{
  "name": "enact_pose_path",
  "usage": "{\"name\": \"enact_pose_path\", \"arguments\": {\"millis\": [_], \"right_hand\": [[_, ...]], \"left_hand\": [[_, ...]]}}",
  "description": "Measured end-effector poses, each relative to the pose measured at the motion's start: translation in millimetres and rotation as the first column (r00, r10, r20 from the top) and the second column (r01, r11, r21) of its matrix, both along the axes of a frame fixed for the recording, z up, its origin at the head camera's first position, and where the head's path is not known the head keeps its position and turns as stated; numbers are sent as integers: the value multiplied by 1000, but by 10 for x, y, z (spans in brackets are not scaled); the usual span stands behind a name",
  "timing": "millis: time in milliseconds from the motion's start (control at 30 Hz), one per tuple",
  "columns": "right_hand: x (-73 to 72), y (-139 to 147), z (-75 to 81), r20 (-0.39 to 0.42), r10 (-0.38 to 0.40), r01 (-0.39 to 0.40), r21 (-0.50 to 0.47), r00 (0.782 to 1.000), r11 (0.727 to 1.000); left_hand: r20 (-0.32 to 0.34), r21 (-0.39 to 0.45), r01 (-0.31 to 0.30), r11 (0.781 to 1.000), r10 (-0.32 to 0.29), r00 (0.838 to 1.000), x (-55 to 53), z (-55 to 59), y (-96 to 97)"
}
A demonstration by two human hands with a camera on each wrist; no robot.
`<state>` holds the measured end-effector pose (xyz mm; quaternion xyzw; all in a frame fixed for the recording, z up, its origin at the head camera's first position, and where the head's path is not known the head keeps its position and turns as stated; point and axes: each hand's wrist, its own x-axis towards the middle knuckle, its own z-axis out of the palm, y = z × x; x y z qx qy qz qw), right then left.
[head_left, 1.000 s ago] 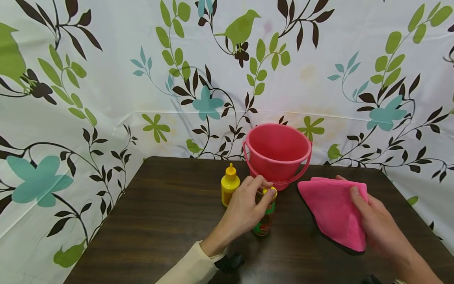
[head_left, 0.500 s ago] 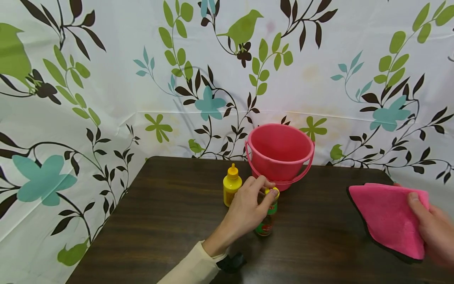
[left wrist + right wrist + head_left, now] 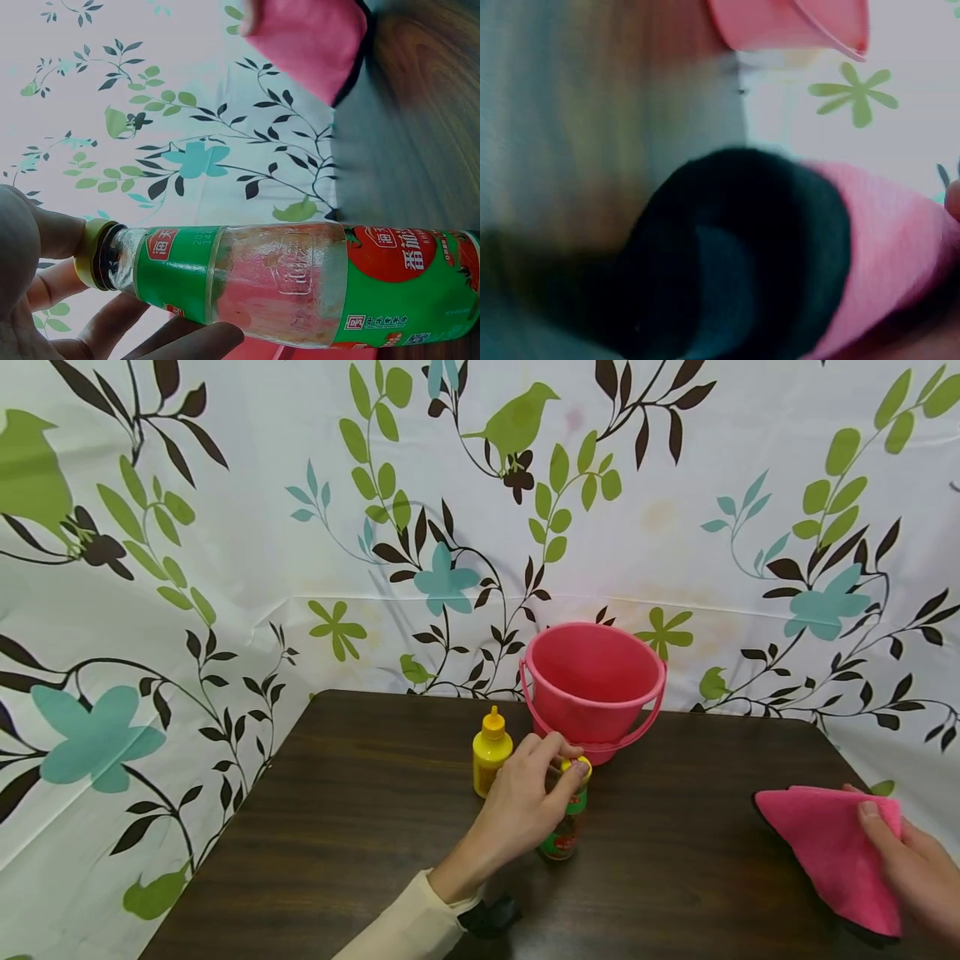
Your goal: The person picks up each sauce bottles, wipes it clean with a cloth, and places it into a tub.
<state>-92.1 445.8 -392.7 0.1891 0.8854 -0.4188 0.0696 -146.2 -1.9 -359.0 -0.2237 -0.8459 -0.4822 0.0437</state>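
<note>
My left hand (image 3: 525, 797) pinches the yellow cap (image 3: 91, 253) of a glass sauce bottle (image 3: 558, 842) with thumb and fingers. The bottle stands upright on the dark table; its green labels with red tomato pictures (image 3: 390, 281) show in the left wrist view. At the right side of the table, my right hand (image 3: 913, 868) grips a folded pink cloth (image 3: 832, 847) between thumb and fingers, the cloth hanging from its upper corner. A dark underside (image 3: 742, 255) of the cloth fills much of the blurred right wrist view. Whether the cloth touches the table I cannot tell.
Just behind the left hand stands a yellow squeeze bottle (image 3: 491, 758) with a pointed nozzle. A pink bucket (image 3: 577, 722) with its handle down sits near the back edge of the wooden table (image 3: 360, 793). A patterned curtain (image 3: 247, 527) hangs behind.
My right hand has carried the pink cloth to the right, away from the bottle, then slightly lower. The left hand has stayed on the bottle's cap.
</note>
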Motion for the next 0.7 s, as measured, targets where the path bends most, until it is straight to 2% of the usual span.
{"name": "enact_pose_path", "arguments": {"millis": [133, 200, 400, 500, 567, 700], "right_hand": [[-6, -101, -128, 113, 50, -41, -81, 992, 996], [-8, -143, -183, 143, 60, -46, -103, 988, 994], [-18, -233, -219, 168, 83, -71, -81, 982, 994], [-20, -283, -219, 183, 135, -131, -33, 974, 991], [-14, -325, -231, 172, 202, -209, 19, 964, 978], [32, -417, -323, 49, 331, -334, 80, 942, 939]], "left_hand": [[-3, 4, -1, 1000, 1, 1000, 4, 0, 4], [-2, 6, 1, 1000, -1, 1000, 7, 2, 5], [-4, 7, 0, 1000, 0, 1000, 8, 8, 1], [-12, 2, -2, 1000, 2, 1000, 5, 5, 3], [-14, 3, -2, 1000, 2, 1000, 4, 6, 4], [-10, 4, -1, 1000, 1, 1000, 3, 4, 7]]}}
